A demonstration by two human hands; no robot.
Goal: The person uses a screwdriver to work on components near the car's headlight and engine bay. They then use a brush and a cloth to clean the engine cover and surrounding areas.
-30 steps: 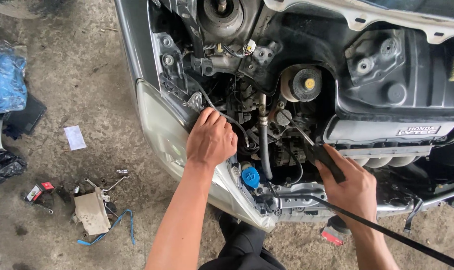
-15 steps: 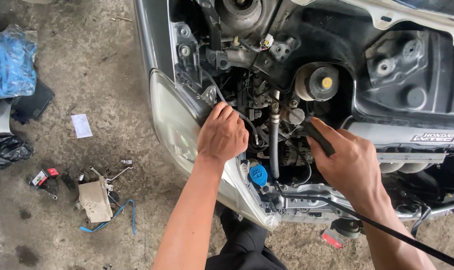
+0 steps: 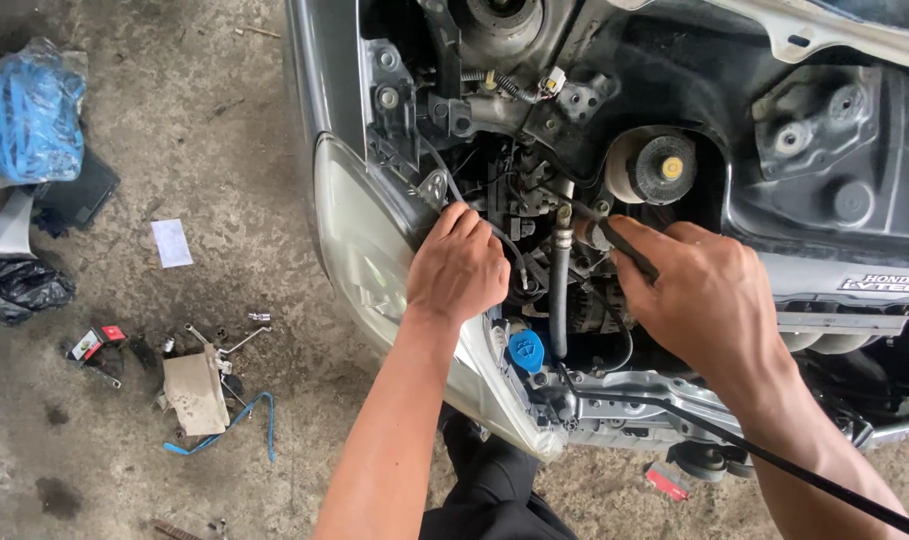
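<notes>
I look down into an open car engine bay (image 3: 674,90). My left hand (image 3: 457,268) reaches in just behind the headlight (image 3: 359,250), fingers curled down among black hoses and wiring; what it grips is hidden. My right hand (image 3: 709,300) is closed around a black tool handle (image 3: 629,248) whose tip points toward the upright metal pipe (image 3: 560,290) in the middle. A blue round cap (image 3: 525,350) sits below, between the two hands. A black reservoir cap with a yellow centre (image 3: 662,168) lies just beyond my right hand.
A thin black rod (image 3: 754,450) runs under my right forearm toward the lower right. On the concrete floor at left lie a cardboard piece (image 3: 196,392), loose wrenches (image 3: 236,340), a blue strap (image 3: 244,420), a blue plastic bag (image 3: 29,110) and a white paper scrap (image 3: 171,243).
My right hand has moved up and left with the black tool, closer to the metal pipe. My left hand stays in the same spot behind the headlight.
</notes>
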